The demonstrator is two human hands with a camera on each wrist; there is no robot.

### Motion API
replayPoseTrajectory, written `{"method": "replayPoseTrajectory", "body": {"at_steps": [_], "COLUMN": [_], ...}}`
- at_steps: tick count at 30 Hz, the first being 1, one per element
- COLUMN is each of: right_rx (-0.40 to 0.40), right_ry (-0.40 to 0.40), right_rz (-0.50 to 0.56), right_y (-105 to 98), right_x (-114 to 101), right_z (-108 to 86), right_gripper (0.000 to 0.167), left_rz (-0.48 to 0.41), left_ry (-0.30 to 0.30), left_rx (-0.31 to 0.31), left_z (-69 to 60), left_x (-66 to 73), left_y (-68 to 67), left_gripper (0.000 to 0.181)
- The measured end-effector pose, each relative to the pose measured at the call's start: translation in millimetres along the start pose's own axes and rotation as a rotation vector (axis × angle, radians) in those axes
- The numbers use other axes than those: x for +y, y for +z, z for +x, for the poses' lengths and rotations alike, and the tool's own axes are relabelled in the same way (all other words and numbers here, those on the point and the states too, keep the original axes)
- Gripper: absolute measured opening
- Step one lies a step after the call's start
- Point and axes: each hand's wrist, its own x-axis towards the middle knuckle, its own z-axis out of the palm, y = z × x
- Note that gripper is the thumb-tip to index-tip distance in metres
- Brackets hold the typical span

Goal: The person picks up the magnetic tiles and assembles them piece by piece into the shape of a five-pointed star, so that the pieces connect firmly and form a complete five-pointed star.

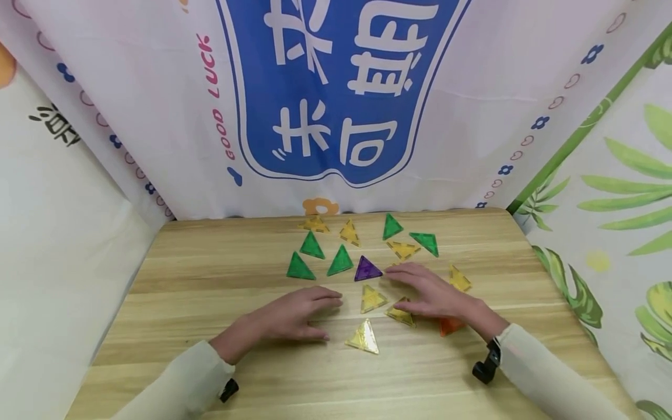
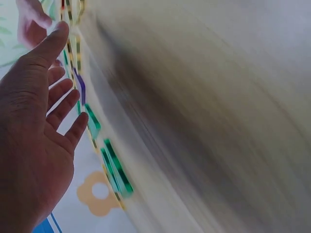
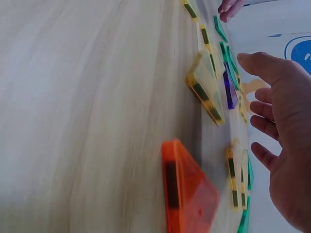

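Note:
Translucent triangular tiles lie spread on the wooden table. My left hand is left of the yellow tiles, fingers extended and holding nothing; in the left wrist view this hand has its fingers apart. My right hand hovers over the right part of the group, its thumb above a yellow tile and its fingertips beside a purple tile. An orange-red tile is partly hidden under the right hand. Two more yellow tiles, one above the other, lie between the hands.
Several green tiles, one of them at the left, and more yellow ones, such as one at the right, lie farther back. A printed cloth hangs behind the table, with white cloth at the left and leaf-patterned cloth at the right.

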Motion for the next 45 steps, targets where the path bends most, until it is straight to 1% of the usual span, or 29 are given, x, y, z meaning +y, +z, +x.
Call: {"method": "replayPoseTrajectory", "body": {"at_steps": [4,7,10,15,19,23,30,40,45], "right_rx": [-0.06,-0.076,-0.087,-0.111,-0.116,-0.13,-0.158,-0.176,-0.184], "right_ry": [0.039,0.04,0.029,0.008,-0.023,-0.033,-0.058,-0.039,-0.037], "right_rz": [0.064,0.09,0.119,0.159,0.157,0.168,0.148,0.124,0.116], "right_y": [5.2,8.7,12.0,17.7,21.4,22.5,23.0,20.2,19.6], "right_x": [-1.3,-0.6,0.3,1.0,1.5,1.4,1.8,3.1,1.9], "right_z": [11.1,17.0,21.8,29.2,34.1,37.5,44.0,44.3,45.4], "right_gripper": [0.066,0.065,0.062,0.058,0.057,0.053,0.05,0.052,0.053], "left_rz": [-0.033,-0.056,-0.072,-0.084,-0.07,-0.058,-0.057,-0.041,-0.048], "left_ry": [0.01,0.026,0.056,0.112,0.123,0.132,0.132,0.158,0.13], "left_rx": [-0.048,-0.085,-0.113,-0.124,-0.134,-0.152,-0.185,-0.179,-0.174], "left_z": [8.7,15.3,21.0,29.1,34.5,38.7,42.9,43.9,40.5], "left_x": [7.0,10.4,12.4,15.4,18.6,21.1,20.7,20.6,20.0], "left_y": [-0.5,0.7,3.9,10.3,12.3,13.4,16.4,17.2,16.8], "left_gripper": [0.071,0.068,0.068,0.067,0.066,0.065,0.063,0.057,0.055]}}
